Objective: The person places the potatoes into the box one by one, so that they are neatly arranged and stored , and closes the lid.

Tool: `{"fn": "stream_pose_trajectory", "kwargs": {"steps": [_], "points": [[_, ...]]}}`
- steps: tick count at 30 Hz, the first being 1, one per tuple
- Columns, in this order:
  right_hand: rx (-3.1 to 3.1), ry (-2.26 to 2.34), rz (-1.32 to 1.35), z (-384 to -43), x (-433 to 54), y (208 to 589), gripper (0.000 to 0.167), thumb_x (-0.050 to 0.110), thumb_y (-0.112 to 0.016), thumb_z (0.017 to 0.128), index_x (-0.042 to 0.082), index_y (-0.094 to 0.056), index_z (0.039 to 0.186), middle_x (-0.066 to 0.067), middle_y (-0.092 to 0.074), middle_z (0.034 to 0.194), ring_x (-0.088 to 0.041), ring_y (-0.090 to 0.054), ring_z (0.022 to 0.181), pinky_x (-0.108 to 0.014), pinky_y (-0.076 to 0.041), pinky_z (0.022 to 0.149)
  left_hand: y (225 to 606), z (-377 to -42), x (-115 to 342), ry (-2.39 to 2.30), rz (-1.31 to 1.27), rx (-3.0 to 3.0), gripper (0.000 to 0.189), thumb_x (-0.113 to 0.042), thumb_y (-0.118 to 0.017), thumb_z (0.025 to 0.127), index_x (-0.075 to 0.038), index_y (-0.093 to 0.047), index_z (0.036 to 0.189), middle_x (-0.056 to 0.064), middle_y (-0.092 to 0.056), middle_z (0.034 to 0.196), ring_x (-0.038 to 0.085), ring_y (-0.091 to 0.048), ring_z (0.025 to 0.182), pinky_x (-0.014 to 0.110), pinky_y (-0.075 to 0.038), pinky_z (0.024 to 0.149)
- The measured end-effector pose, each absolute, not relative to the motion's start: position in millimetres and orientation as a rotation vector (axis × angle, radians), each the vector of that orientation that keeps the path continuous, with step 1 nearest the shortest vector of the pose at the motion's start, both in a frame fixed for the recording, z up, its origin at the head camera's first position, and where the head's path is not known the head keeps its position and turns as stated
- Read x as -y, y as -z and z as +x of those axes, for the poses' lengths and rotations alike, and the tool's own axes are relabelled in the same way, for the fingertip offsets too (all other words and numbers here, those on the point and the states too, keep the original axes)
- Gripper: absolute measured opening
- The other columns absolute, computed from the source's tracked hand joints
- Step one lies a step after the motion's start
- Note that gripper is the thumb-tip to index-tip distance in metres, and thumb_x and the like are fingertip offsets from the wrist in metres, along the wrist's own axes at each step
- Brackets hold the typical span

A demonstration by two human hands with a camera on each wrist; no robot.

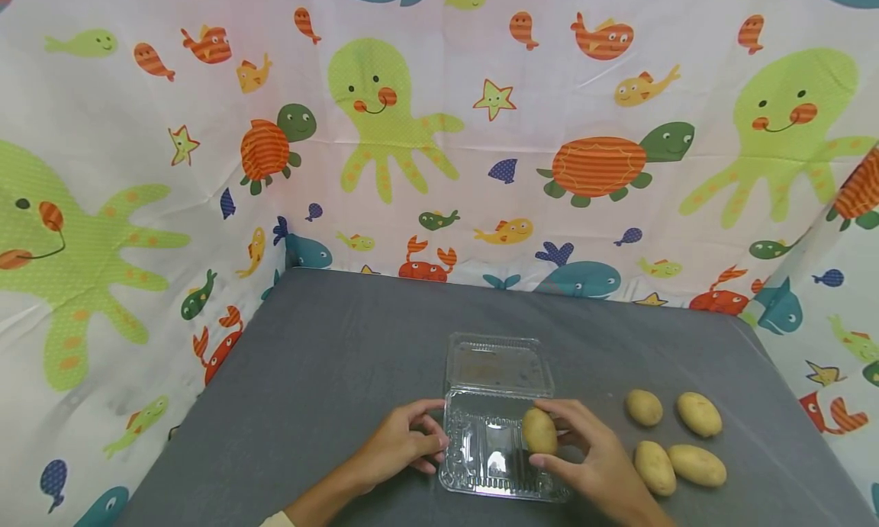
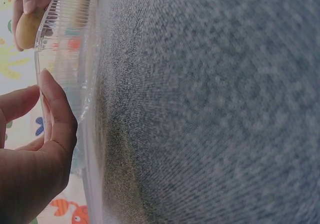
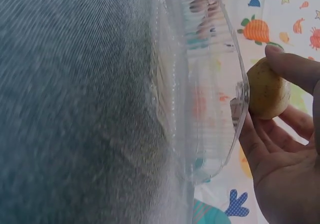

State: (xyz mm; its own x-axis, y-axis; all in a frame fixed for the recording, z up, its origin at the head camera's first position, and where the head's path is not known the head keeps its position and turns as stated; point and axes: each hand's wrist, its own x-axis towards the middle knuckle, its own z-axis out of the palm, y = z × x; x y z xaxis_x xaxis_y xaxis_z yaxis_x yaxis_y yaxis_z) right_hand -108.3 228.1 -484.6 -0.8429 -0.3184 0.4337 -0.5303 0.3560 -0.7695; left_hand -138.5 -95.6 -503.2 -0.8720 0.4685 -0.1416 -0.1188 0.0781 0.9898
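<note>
A clear plastic clamshell container (image 1: 481,466) lies with its lid (image 1: 500,367) folded back, away from me. My left hand (image 1: 407,441) pinches its left rim between thumb and fingers; in the left wrist view the thumb (image 2: 20,103) meets the rim and a finger lies along the outer wall. In my right hand (image 1: 594,454) a potato (image 1: 539,432) is gripped between thumb and fingers, over the right part of the base. The right wrist view shows this potato (image 3: 269,89) at rim height, above the container floor.
Several potatoes lie on the grey cloth right of my right hand: a round one (image 1: 644,408), one behind it (image 1: 699,415), and two touching nearer me (image 1: 697,466). A curtain (image 1: 439,130) printed with sea animals closes off the back and both sides.
</note>
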Motion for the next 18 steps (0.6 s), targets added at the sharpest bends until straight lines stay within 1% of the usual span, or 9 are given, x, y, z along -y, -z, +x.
{"fn": "stream_pose_trajectory", "kwargs": {"steps": [3,12,18], "points": [[2.422,-1.477,0.748,-108.6,-224.7,485.1,0.071,0.008,-0.093,0.081,0.015,-0.062,0.144,-0.004,-0.066,0.129,-0.012,-0.070,0.103,-0.027,-0.064,0.079,503.0,-138.4,95.4,-1.844,0.344,-1.938,0.064,-0.006,-0.071,0.098,0.006,-0.044,0.155,0.011,-0.069,0.101,0.022,-0.073,0.086,0.032,-0.067,0.069],[2.479,-1.443,0.682,-109.7,-216.0,486.6,0.065,0.018,-0.093,0.082,0.017,-0.064,0.141,0.001,-0.066,0.127,-0.008,-0.067,0.105,-0.028,-0.064,0.076,503.3,-138.3,95.3,-1.846,0.341,-1.940,0.063,-0.005,-0.071,0.098,0.005,-0.045,0.155,0.010,-0.069,0.101,0.022,-0.073,0.086,0.031,-0.067,0.069],[2.484,-1.423,0.676,-111.5,-211.3,488.7,0.065,0.015,-0.094,0.080,0.012,-0.065,0.138,0.002,-0.067,0.125,-0.008,-0.067,0.105,-0.027,-0.064,0.077,503.8,-138.7,95.1,-1.846,0.342,-1.943,0.064,-0.006,-0.072,0.098,0.005,-0.045,0.154,0.010,-0.069,0.101,0.022,-0.073,0.086,0.032,-0.067,0.068]]}}
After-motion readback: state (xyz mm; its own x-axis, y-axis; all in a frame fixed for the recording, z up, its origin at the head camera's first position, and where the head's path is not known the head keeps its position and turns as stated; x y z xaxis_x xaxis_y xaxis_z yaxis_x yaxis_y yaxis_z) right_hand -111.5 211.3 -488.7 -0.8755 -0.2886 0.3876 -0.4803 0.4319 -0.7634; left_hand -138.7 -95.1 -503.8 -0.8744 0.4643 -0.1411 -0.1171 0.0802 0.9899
